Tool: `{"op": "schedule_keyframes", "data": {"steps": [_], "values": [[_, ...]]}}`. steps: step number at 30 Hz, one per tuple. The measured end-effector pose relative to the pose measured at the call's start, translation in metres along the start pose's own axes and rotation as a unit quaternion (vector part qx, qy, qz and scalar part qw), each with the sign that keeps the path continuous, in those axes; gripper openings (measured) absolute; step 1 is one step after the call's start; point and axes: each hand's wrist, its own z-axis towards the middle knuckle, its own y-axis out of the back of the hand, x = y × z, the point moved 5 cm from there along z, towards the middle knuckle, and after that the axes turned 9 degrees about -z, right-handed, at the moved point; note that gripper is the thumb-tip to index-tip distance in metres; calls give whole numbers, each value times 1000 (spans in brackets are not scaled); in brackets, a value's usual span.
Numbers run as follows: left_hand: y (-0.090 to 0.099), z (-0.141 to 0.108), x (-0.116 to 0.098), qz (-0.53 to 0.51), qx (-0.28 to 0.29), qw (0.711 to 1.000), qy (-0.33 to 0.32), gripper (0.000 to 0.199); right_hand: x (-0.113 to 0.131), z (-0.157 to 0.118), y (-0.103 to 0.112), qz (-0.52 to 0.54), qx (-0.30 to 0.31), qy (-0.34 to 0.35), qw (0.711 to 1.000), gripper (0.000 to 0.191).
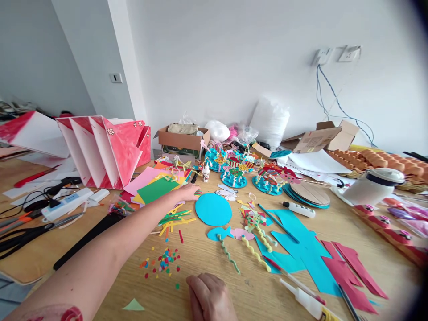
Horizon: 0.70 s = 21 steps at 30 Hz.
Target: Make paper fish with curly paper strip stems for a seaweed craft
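Centrally, the blue disc lies flat, too round for a long axis; the blue fish just nearer runs sideways, tail rightward. The left arm stretches forward, left hand beside the disc; its fingers are poorly seen, so I cannot tell whether they grasp anything. Bare wood borders the right hand, fingers curled in, between confetti and glue bottle.

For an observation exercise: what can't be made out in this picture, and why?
All in the head view:
Whether the left hand holds anything: its fingers are too small.
Anything beneath the curled right hand: the hand hides it.
The base of the white plastic squeeze bottle: cut off by the bottom edge.
The floor of the upright brown cardboard box: hidden by its front wall.
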Motion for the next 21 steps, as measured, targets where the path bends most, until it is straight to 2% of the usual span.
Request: {"op": "schedule_keyframes", "data": {"steps": [5, 12, 17, 21], "values": [[-1, 2, 0, 1, 24, 1000, -4, 28, 0, -1, -2, -5, -27, 9, 1000, 19], [3, 1, 1, -28, 22, 999, 25, 27, 2, 3, 0, -19, -37, 13, 999, 20], [3, 5, 8, -45, -9, 997, 64, 26, 2, 2, -1, -26, -26, 8, 999, 20], [2, 7, 16, -56, -63, 991, 100, 27, 1, 2, -1, -30, -16, 1, 999, 19]]}}
